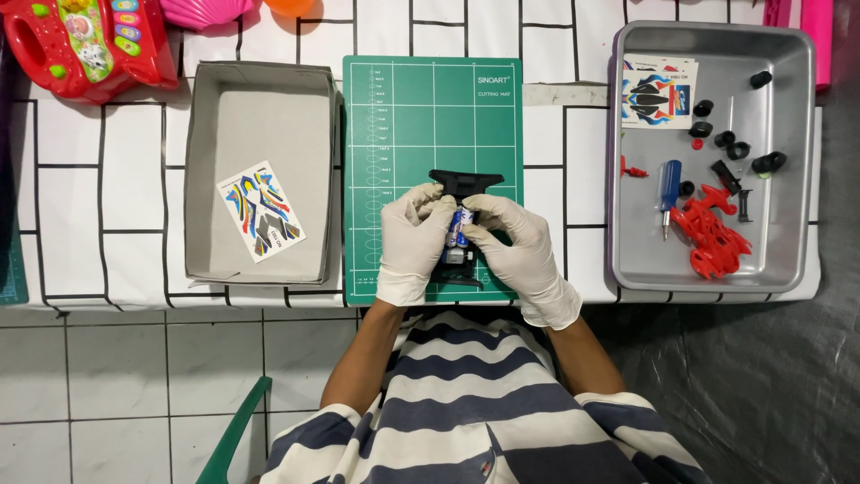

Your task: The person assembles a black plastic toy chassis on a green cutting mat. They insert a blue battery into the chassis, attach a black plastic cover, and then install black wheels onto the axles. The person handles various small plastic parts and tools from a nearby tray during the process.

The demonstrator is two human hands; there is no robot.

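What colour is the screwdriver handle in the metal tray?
Blue, on the screwdriver lying in the metal tray; the head view shows it.

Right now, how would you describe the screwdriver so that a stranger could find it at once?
Look at the metal tray on the right side of the table. In its lower middle, just left of the red plastic car body, lies the screwdriver, its tip towards the person. It is the only blue-handled thing there; its neighbours are red parts and small black wheels.

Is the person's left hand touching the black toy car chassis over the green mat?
Touching. The head view shows the left hand and right hand wrapped around the black toy car chassis, with no gap visible.
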